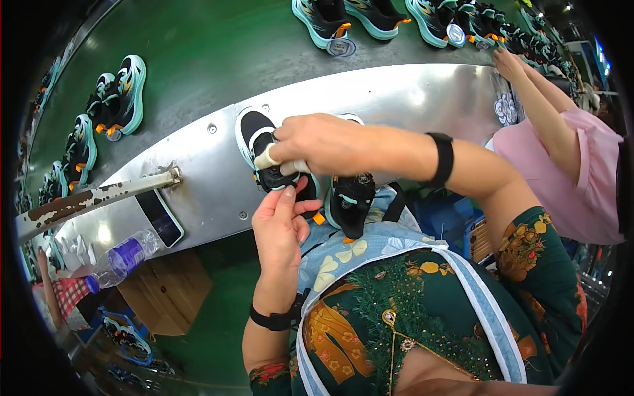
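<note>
Right hand (323, 142) grips white cloth (267, 158) | left hand (281, 221) holds black mesh shoe (264, 148) | steel ledge (422, 99)

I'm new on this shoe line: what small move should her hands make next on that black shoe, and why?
Probably keep wiping toward the heel: the right hand presses a small pale pad on the black shoe, which the left hand steadies from below.

shoe (264, 148) heel: hidden by right hand (323, 145) | far shoes: blurred

A green conveyor belt (198, 46) runs behind a steel ledge (409, 99), green floor (218, 330) below.
</note>
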`<state>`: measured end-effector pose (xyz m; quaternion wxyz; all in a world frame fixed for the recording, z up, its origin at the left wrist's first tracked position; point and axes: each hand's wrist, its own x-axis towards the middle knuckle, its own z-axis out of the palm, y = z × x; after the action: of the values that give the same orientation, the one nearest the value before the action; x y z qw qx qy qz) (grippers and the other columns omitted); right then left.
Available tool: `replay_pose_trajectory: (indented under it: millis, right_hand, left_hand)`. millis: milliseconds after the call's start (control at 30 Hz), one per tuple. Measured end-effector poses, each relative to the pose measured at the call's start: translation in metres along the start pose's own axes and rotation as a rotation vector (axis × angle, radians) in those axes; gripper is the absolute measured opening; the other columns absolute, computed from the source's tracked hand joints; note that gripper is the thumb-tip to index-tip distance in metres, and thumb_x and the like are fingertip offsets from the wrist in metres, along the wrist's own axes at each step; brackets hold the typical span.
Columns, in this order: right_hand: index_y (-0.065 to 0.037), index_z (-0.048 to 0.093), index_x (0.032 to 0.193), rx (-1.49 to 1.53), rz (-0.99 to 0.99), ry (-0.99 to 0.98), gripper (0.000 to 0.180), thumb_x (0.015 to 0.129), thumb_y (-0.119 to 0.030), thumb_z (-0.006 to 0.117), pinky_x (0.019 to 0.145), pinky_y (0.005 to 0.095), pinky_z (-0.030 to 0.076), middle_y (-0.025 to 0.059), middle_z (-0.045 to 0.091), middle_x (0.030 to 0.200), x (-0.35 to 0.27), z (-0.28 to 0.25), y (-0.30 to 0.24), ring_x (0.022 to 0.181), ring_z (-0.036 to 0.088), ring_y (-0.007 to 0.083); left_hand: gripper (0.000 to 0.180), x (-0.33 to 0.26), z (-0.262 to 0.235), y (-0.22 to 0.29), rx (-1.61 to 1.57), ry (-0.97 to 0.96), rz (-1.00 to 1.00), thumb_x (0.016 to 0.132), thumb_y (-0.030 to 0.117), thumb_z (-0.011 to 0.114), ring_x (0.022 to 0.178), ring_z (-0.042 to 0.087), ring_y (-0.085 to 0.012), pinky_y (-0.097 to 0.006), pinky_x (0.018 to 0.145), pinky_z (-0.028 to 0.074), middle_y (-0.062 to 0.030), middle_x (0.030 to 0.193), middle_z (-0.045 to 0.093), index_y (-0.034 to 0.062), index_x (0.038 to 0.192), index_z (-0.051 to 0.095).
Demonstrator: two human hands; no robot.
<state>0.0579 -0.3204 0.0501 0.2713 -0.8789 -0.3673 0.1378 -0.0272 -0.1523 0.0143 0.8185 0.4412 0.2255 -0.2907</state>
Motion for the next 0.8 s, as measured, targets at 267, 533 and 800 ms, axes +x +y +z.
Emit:
replay_pose_trajectory:
  millis: [267, 533, 800]
  right_hand:
    - [-0.012, 0.068, 0.099, 0.221, 0.113, -0.071, 0.024, 0.075, -0.015, 0.071, 0.069, 0.0409, 0.049, 0.0093, 0.059, 0.08, 0.01, -0.011, 0.001, 0.082, 0.061, 0.0313]
    - [-0.006, 0.064, 0.093, 0.022, 0.12, 0.03, 0.027, 0.072, -0.02, 0.073, 0.067, 0.0396, 0.045, 0.0072, 0.054, 0.075, 0.011, -0.003, 0.003, 0.078, 0.056, 0.0283]
    - [-0.008, 0.061, 0.082, -0.251, 0.096, 0.117, 0.024, 0.072, -0.027, 0.073, 0.072, 0.0354, 0.04, 0.0046, 0.054, 0.072, 0.015, 0.016, 0.015, 0.075, 0.053, 0.0235]
  left_hand:
    - [0.025, 0.011, -0.006, 0.002, 0.066, -0.028, -0.015, 0.099, 0.015, 0.051, 0.076, 0.071, -0.02, -0.021, 0.036, 0.038, -0.015, 0.109, 0.066, -0.0064, 0.107, 0.061]
    - [0.026, 0.018, -0.012, 0.002, 0.077, -0.054, -0.051, 0.099, 0.014, 0.05, 0.079, 0.071, -0.0224, -0.022, 0.038, 0.043, -0.015, 0.109, 0.066, -0.0069, 0.111, 0.06]
    - [0.026, 0.028, -0.018, 0.0, 0.092, -0.07, -0.051, 0.099, 0.013, 0.049, 0.078, 0.071, -0.0229, -0.023, 0.039, 0.044, -0.0149, 0.109, 0.066, -0.0073, 0.11, 0.06]
